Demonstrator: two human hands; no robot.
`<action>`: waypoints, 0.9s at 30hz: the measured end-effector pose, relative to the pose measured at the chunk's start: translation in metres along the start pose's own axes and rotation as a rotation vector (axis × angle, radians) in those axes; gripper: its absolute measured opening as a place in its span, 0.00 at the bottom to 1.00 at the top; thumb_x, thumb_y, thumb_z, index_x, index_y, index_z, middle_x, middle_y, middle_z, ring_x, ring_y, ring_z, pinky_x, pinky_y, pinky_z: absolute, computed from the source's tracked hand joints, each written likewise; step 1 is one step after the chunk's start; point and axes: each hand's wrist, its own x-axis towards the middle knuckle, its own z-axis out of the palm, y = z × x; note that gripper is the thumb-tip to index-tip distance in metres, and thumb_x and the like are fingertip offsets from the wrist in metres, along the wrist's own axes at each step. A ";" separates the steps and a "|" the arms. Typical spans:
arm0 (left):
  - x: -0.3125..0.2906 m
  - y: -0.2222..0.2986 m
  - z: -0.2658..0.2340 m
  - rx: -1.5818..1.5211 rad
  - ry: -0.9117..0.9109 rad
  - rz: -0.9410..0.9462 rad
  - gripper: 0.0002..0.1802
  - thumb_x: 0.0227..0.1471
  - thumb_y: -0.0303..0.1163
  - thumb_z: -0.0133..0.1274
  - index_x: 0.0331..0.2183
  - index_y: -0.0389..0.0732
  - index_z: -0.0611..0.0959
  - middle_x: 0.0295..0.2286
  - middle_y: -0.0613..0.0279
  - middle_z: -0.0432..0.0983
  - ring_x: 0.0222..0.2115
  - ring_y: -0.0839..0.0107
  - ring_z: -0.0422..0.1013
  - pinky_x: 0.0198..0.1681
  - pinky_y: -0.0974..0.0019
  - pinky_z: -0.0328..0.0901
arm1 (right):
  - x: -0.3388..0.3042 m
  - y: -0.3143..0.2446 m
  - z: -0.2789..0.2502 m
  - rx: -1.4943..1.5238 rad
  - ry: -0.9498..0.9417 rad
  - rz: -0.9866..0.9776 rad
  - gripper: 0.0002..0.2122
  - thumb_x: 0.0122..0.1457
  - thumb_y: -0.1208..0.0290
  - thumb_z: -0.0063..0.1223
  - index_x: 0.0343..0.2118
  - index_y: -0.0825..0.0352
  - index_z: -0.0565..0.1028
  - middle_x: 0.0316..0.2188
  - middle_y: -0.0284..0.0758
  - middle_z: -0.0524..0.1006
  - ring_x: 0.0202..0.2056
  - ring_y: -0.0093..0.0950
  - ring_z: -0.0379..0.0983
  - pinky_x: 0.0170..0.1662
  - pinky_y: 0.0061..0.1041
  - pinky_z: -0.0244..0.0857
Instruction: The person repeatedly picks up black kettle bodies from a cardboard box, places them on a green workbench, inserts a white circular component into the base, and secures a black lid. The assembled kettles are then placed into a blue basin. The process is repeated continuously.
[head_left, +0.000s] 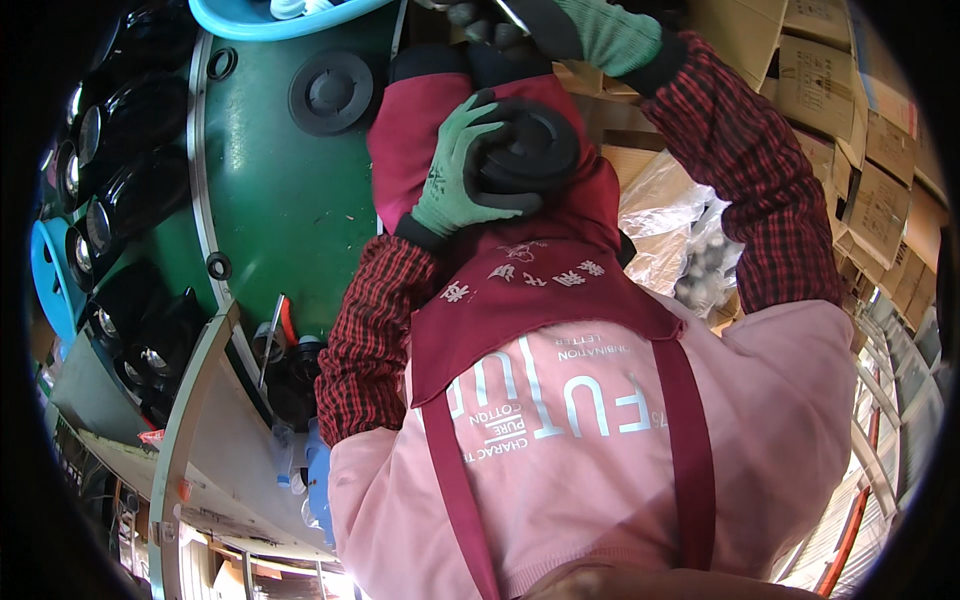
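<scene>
My left hand (460, 175), in a green glove with dark fingertips, is wrapped round the side of a round black disc-shaped part (530, 145). The part rests over my lap on the dark red apron (415, 125), its stepped, ringed face showing. At the top edge, my right hand (590, 35), in a matching glove, is closed with its dark fingers curled round a thin shiny metal piece (511, 14). Most of that piece is cut off by the frame, so its kind does not show. A similar black disc (333, 92) lies on the green work surface (290, 185) to my left.
Two small black rings (221, 64) lie along the metal-edged surface, below a light blue basin (290, 28). Glossy black rounded vessels (140, 205) crowd the far left. Cardboard boxes (815, 85) are stacked at right, near a clear plastic bag (708, 255) of dark parts.
</scene>
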 end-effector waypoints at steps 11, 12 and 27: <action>0.016 0.001 0.021 0.115 0.078 0.076 0.43 0.29 0.45 0.79 0.46 0.41 0.75 0.50 0.53 0.70 0.56 0.45 0.64 0.59 0.46 0.61 | 0.010 -0.027 0.015 -0.269 0.011 -0.107 0.15 0.63 0.55 0.59 0.28 0.62 0.78 0.19 0.28 0.77 0.16 0.19 0.69 0.18 0.19 0.59; 0.013 -0.002 0.020 0.120 0.056 0.057 0.43 0.30 0.45 0.79 0.47 0.41 0.75 0.50 0.52 0.70 0.57 0.45 0.63 0.60 0.46 0.61 | 0.005 -0.024 0.013 -0.341 0.028 -0.150 0.15 0.62 0.55 0.59 0.29 0.63 0.78 0.20 0.28 0.78 0.16 0.19 0.70 0.19 0.18 0.60; -0.021 0.051 0.023 -0.132 0.149 -0.208 0.87 0.21 0.44 0.83 0.71 0.37 0.41 0.65 0.43 0.57 0.65 0.51 0.59 0.67 0.53 0.56 | 0.139 -0.025 -0.046 -0.608 0.150 -0.372 0.15 0.62 0.54 0.61 0.37 0.63 0.80 0.22 0.31 0.80 0.21 0.24 0.75 0.24 0.24 0.68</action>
